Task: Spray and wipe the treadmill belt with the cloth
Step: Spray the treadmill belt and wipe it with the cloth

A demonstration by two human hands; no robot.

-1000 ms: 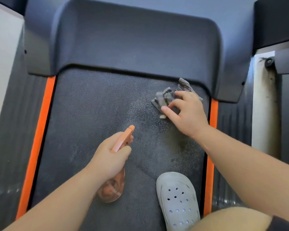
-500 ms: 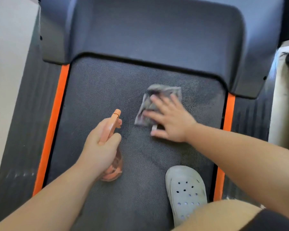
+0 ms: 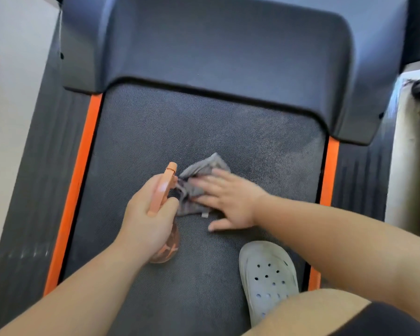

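Here the right hand [image 3: 230, 202] lies flat on the grey cloth [image 3: 200, 177]; its fingers [image 3: 204, 184] are straight and slightly spread, pressing the fabric down onto the treadmill belt [image 3: 204, 127]; the thumb sticks out to the near side and rests on the bare belt, just off the cloth's edge. The cloth is crumpled, with one corner poking out beyond the fingertips towards the dark motor cover [image 3: 216, 49], and a small pale tag showing at its near edge, just beside the thumb; the fingers are blurred, so how firmly each one presses cannot be told. Directly across from those fingertips is the left hand [image 3: 148, 214], its fingers curled round the neck of an orange spray bottle [image 3: 164, 187]; the thumb wraps over the front; the nozzle points away past the knuckles, and the bottle's round translucent body hangs below the palm, over the belt. The cloth's left edge lies just beside the bottle; whether they touch cannot be told. The belt looks speckled and paler beyond and to the right of the right hand's fingers. A grey perforated clog [image 3: 268, 275] stands on the belt under the right forearm, near the right orange strip [image 3: 329, 170]; the left orange strip [image 3: 83, 170] runs well outside the left hand.
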